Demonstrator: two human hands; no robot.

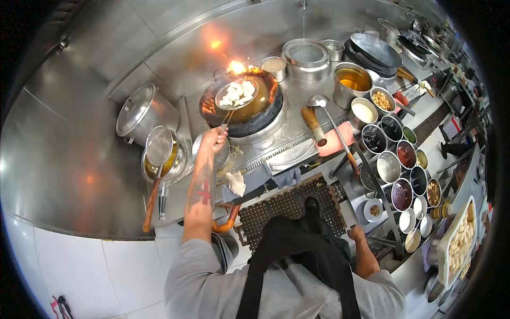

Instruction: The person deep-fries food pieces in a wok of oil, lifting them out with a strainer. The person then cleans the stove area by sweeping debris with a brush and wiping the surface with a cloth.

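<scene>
My left hand [215, 139] is closed round the handle of a wire strainer [225, 121]. White pieces of food [237, 92] lie in the strainer's bowl, which is over a wok [255, 111] on a round black burner ring [249, 127]. Flames [236, 67] rise at the wok's far edge. My right hand [355, 233] hangs low beside my body, near the counter's edge, with its fingers curled; whether anything is in it is too small to tell.
A ladle [337, 127], a bamboo brush [313, 125] and a pink cloth [336, 139] lie right of the wok. Further right stand several sauce pots [388, 166] and an oil pot [353, 80]. Another strainer [159, 146] and a lidded pot [146, 112] are at left.
</scene>
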